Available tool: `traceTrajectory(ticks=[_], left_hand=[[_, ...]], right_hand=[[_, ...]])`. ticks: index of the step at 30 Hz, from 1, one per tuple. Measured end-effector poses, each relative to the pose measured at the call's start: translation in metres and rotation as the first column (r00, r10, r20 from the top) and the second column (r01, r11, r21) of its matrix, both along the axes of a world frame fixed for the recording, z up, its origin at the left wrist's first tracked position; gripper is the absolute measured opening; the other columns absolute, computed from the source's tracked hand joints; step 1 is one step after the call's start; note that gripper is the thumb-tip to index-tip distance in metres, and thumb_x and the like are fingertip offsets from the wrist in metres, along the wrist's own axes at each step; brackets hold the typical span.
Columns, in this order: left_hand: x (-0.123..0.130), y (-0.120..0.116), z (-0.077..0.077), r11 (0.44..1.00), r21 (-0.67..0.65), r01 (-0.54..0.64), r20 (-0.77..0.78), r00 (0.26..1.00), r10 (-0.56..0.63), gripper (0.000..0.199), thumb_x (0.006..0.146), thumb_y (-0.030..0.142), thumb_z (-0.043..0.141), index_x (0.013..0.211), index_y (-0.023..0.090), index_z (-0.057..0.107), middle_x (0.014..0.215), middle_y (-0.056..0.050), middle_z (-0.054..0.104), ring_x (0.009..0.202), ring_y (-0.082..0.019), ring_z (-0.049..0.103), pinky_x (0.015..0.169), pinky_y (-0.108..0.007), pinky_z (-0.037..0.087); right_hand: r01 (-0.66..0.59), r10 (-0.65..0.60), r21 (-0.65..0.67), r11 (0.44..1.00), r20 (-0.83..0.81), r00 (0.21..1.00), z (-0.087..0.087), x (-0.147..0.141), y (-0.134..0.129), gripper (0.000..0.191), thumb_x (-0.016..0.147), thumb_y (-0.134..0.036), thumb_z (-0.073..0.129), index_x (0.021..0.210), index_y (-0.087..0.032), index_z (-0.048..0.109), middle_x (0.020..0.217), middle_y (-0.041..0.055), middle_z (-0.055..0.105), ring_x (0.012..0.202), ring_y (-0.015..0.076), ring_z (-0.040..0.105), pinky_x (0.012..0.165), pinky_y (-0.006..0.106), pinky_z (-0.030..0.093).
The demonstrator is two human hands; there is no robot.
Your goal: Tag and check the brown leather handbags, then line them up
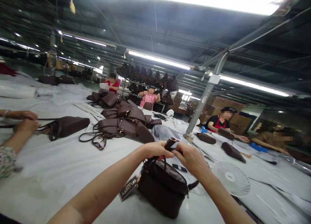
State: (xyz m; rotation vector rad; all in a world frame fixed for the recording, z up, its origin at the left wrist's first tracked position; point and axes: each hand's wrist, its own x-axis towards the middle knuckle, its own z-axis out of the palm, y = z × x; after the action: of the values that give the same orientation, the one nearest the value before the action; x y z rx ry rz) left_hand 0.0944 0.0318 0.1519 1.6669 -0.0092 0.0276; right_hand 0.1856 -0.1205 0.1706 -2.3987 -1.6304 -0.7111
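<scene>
A dark brown handbag (161,188) stands on the white-covered table right in front of me, its top showing pale lining or wrapping inside. Above its opening, my left hand (157,151) is closed on the bag's dark strap. Close beside it on the right, my right hand (189,156) pinches the same strap, which loops up between the two hands. A black tag (128,187) with gold lettering hangs at the bag's left side. Beyond my hands lies a pile of brown bags (128,118) with straps and gold buckles.
At the left, another person's hands (26,120) hold the strap of a brown bag (70,126). A white fan (230,178) lies right of my bag. A metal post (202,100) rises behind it. Several people work around the table, with brown bags (233,151) at the right.
</scene>
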Motion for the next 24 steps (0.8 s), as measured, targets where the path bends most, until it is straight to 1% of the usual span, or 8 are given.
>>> traceTrajectory(ticks=[3, 5, 10, 13, 16, 18, 20, 24], left_hand=[[0.000, 0.002, 0.006, 0.984, 0.167, 0.061, -0.093, 0.995, -0.046, 0.014, 0.064, 0.019, 0.064, 0.064, 0.017, 0.050, 0.052, 0.006, 0.045, 0.042, -0.007, 0.036, 0.042, -0.021, 0.028], [0.003, 0.000, 0.012, 0.959, 0.258, 0.120, -0.147, 0.986, -0.084, 0.013, 0.063, 0.018, 0.062, 0.059, 0.016, 0.050, 0.052, 0.005, 0.045, 0.043, -0.008, 0.036, 0.043, -0.022, 0.028], [0.012, -0.001, 0.020, 0.939, 0.295, 0.175, -0.034, 0.984, -0.173, 0.013, 0.063, 0.018, 0.062, 0.061, 0.016, 0.049, 0.054, 0.005, 0.045, 0.050, -0.009, 0.040, 0.050, -0.023, 0.031], [0.010, 0.001, 0.013, 0.947, 0.287, 0.140, 0.079, 0.982, -0.169, 0.015, 0.066, 0.023, 0.063, 0.075, 0.015, 0.055, 0.064, 0.003, 0.053, 0.061, -0.012, 0.050, 0.058, -0.023, 0.037], [0.001, 0.001, -0.001, 0.953, 0.283, 0.106, 0.047, 0.991, -0.124, 0.022, 0.075, 0.031, 0.059, 0.090, 0.016, 0.055, 0.067, 0.002, 0.056, 0.060, -0.013, 0.053, 0.055, -0.023, 0.037], [-0.004, 0.000, -0.010, 0.957, 0.274, 0.098, 0.010, 0.994, -0.105, 0.018, 0.079, 0.032, 0.055, 0.087, 0.017, 0.053, 0.062, 0.003, 0.054, 0.055, -0.012, 0.049, 0.051, -0.023, 0.034], [-0.009, 0.001, -0.018, 0.974, 0.213, 0.082, -0.007, 0.997, -0.082, 0.017, 0.080, 0.032, 0.056, 0.076, 0.017, 0.050, 0.058, 0.004, 0.049, 0.052, -0.011, 0.046, 0.050, -0.022, 0.033], [-0.012, 0.010, -0.030, 0.988, -0.153, 0.001, -0.065, 0.998, -0.011, 0.028, 0.079, 0.038, 0.064, 0.075, 0.018, 0.045, 0.058, 0.006, 0.041, 0.050, -0.008, 0.041, 0.051, -0.021, 0.037]], right_hand=[[0.048, -0.060, 0.082, 0.995, 0.146, 0.987, -0.003, -0.007, -0.004, 0.045, 0.083, -0.026, 0.062, 0.126, -0.018, 0.051, 0.126, 0.0155, 0.059, 0.094, 0.0251, 0.065, 0.064, 0.029, 0.047], [0.013, -0.013, 0.002, 1.000, 0.257, 0.966, 0.001, -0.011, -0.005, 0.061, 0.084, -0.020, 0.061, 0.140, -0.024, 0.037, 0.142, 0.0167, 0.047, 0.106, 0.0264, 0.062, 0.066, 0.028, 0.049], [0.041, 0.049, -0.359, 0.932, 0.238, 0.970, 0.020, -0.007, -0.005, 0.024, 0.094, -0.017, 0.043, 0.114, -0.015, 0.057, 0.099, 0.0128, 0.067, 0.080, 0.0224, 0.067, 0.059, 0.027, 0.045], [0.038, 0.013, -0.346, 0.937, 0.142, 0.990, 0.025, 0.004, -0.008, 0.021, 0.095, -0.023, 0.045, 0.105, -0.012, 0.059, 0.097, 0.0144, 0.066, 0.083, 0.0239, 0.066, 0.064, 0.028, 0.045], [-0.138, 0.082, -0.291, 0.947, -0.199, 0.977, 0.020, 0.026, -0.020, 0.025, 0.094, -0.032, 0.051, 0.109, -0.014, 0.059, 0.101, 0.0103, 0.068, 0.089, 0.0204, 0.064, 0.072, 0.027, 0.046], [-0.205, 0.074, -0.225, 0.953, -0.480, 0.874, 0.006, 0.048, -0.036, 0.030, 0.096, -0.035, 0.042, 0.115, -0.019, 0.060, 0.108, 0.0057, 0.068, 0.094, 0.0163, 0.062, 0.076, 0.024, 0.047], [-0.086, -0.088, -0.240, 0.967, -0.631, 0.771, -0.018, 0.074, -0.055, 0.039, 0.099, -0.034, 0.029, 0.110, -0.020, 0.064, 0.108, 0.0038, 0.069, 0.093, 0.0143, 0.063, 0.074, 0.023, 0.049], [0.183, -0.412, -0.423, 0.887, -0.548, 0.728, -0.097, 0.109, -0.084, 0.024, 0.084, -0.023, 0.053, 0.068, -0.013, 0.068, 0.069, 0.0076, 0.068, 0.069, 0.0193, 0.064, 0.064, 0.027, 0.048]])
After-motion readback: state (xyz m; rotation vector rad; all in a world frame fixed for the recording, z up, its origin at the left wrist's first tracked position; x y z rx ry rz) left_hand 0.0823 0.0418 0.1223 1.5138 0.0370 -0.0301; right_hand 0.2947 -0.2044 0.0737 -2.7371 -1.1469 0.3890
